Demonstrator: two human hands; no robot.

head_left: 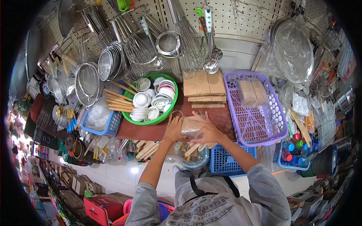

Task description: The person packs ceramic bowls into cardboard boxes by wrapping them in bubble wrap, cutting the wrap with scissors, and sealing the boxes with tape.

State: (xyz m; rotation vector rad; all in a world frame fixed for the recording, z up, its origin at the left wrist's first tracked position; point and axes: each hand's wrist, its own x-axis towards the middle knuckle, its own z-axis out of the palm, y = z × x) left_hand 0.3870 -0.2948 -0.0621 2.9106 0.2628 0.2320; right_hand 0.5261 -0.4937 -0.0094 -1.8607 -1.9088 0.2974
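A brown block-shaped package in clear bubble wrap (191,127) lies at the front edge of the reddish-brown table between my hands. My left hand (174,128) is closed at its left side, fingers pressed along the wrap's edge. From the right, my right hand (208,130) grips the package, its fingers bent over the top and its thumb low at the near side. A thin pale ring-shaped item (176,113) shows just behind my left fingers. Behind the package are stacked flat brown cardboard pieces (203,84).
A green basin (150,122) of small white bowls stands left. At right, a purple basket (260,144) holds two similar wrapped blocks (252,93). Below the table edge are wooden-handled tools (149,150) and a blue crate (228,160). Whisks (188,52) and strainers (88,83) hang behind.
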